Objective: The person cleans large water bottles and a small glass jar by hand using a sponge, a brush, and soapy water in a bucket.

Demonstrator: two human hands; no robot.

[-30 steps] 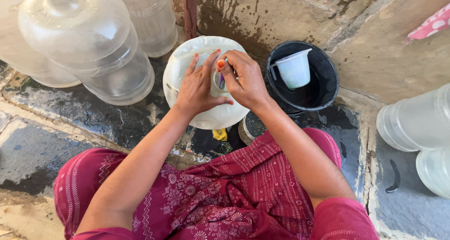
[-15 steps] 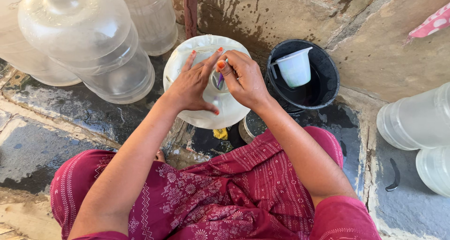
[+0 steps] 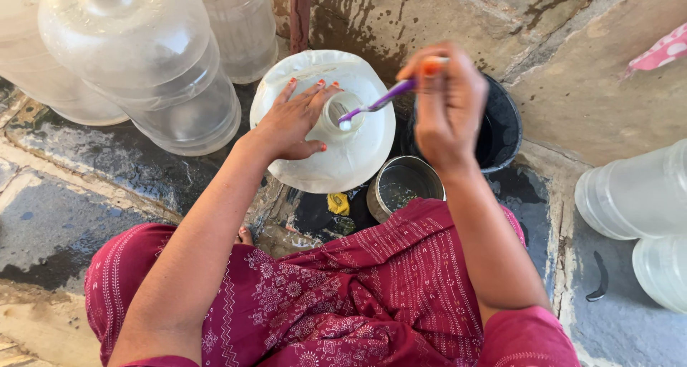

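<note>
The left hand (image 3: 290,123) lies flat and open on the big jug (image 3: 351,159) (near its neck); the right hand (image 3: 447,109) pinches a purple toothbrush (image 3: 376,103).

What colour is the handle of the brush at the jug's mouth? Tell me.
Purple, with a white head; the brush held in the right hand shows clearly in the head view.

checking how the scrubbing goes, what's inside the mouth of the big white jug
The bristle end of the purple toothbrush, held by the right hand, sits at the jug mouth. The left hand steadies it. Deeper inside is hidden.
</note>
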